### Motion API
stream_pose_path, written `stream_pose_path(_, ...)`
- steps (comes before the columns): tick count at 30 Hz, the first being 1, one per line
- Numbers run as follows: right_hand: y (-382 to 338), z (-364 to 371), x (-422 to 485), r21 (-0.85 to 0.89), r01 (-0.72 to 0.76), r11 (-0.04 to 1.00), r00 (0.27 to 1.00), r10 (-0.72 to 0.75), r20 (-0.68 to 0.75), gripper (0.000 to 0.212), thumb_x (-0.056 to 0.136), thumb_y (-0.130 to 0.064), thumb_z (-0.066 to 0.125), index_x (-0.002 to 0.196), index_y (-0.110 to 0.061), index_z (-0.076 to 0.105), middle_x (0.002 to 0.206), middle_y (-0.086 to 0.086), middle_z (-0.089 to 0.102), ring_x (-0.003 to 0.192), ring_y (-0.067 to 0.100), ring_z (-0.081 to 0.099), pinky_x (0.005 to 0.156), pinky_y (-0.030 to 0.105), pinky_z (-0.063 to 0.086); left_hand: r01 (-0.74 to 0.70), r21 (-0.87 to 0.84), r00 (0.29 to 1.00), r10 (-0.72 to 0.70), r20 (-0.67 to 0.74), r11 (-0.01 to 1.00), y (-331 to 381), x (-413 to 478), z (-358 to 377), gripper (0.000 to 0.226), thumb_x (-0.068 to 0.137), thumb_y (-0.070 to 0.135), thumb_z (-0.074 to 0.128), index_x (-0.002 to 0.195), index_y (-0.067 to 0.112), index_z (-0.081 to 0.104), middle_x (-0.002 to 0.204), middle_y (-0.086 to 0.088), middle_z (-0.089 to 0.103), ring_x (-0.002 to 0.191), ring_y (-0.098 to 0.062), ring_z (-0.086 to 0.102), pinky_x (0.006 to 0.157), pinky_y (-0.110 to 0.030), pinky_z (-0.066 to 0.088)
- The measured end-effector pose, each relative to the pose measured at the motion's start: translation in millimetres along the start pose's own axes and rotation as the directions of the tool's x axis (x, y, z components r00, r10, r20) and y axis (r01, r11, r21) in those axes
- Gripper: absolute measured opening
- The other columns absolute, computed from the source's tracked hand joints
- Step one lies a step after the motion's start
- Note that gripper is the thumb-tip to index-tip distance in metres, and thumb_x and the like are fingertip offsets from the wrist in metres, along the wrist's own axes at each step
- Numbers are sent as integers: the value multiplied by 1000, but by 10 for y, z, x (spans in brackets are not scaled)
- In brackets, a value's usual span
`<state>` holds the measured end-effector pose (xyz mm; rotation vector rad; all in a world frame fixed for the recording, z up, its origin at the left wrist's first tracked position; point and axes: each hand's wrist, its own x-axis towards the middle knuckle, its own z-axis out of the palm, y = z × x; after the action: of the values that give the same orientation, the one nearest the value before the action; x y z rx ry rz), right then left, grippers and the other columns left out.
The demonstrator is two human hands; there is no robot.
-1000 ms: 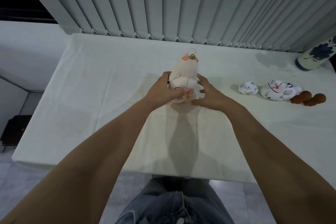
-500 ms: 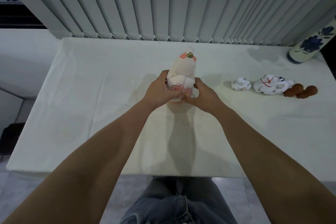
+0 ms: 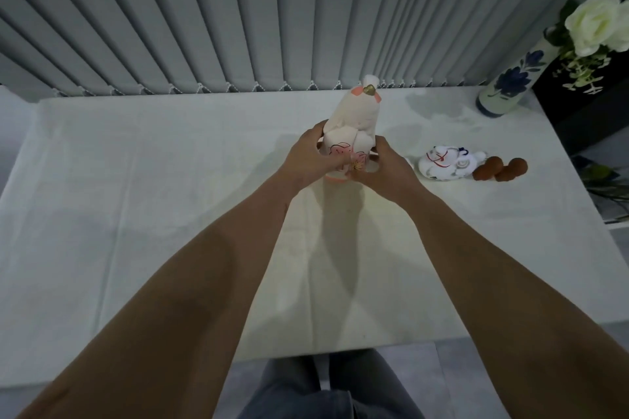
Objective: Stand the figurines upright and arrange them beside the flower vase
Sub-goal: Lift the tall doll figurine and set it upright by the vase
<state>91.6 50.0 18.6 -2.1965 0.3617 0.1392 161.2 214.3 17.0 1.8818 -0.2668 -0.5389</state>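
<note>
A tall cream figurine (image 3: 354, 119) with pink flower prints and a gold bead near its top stands upright at the middle of the table. My left hand (image 3: 311, 160) grips its lower left side and my right hand (image 3: 383, 168) grips its lower right side. To the right lies a white cat figurine (image 3: 442, 167) with red and blue marks, on its side. Beside it lies a brown figurine (image 3: 500, 168). A small white figurine is mostly hidden behind my right hand. The flower vase (image 3: 510, 85), white with blue flowers, stands at the back right, holding a white rose (image 3: 599, 22).
The table (image 3: 136, 214) wears a white cloth. Grey vertical blinds (image 3: 238, 17) hang right behind it. A black cabinet (image 3: 585, 102) stands at the table's right end, close to the vase. My legs show below the front edge.
Both hands stay on the tall figurine. The view has tilted up and turned right, so the vase's rose now shows, and my right hand now covers the small white figurine.
</note>
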Motion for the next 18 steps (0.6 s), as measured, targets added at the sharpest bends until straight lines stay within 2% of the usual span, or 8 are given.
stream_pose_path(5, 107, -15, 93, -5, 0, 1000, 1000, 0, 15, 67, 75, -37, 79, 128, -16, 44, 117, -2, 65, 104, 17, 62, 87, 37, 53, 18, -5, 1000, -18, 7, 1000, -27, 70, 93, 76, 68, 38, 82, 136, 34, 47, 125, 10, 62, 112, -14, 59, 97, -39, 54)
stream_pose_path(11, 128, 5, 132, -11, 17, 1000, 999, -18, -42, 67, 79, -36, 75, 133, -16, 41, 108, -9, 57, 94, 11, 55, 72, 26, 42, 14, -2, 1000, -14, -4, 1000, 6, 102, 118, 83, 62, 48, 82, 136, 37, 46, 122, 14, 63, 111, -13, 61, 96, -38, 54)
stream_pose_path(16, 81, 1, 143, 48, 40, 998, 997, -37, -65, 78, 77, -27, 78, 140, -16, 33, 112, -9, 56, 97, 11, 56, 75, 25, 44, 15, 37, 1000, -14, -20, 999, 3, 140, 123, 81, 66, 46, 83, 137, 35, 45, 124, 13, 62, 114, -14, 60, 100, -39, 52)
stream_pose_path(18, 73, 2, 141, 40, 49, 998, 997, -46, -66, 79, 78, -26, 78, 141, -14, 32, 112, -10, 56, 96, 10, 55, 69, 21, 44, 13, 51, 1000, -12, -19, 999, 3, 144, 113, 83, 65, 46, 83, 137, 32, 44, 125, 11, 62, 115, -15, 59, 99, -39, 52)
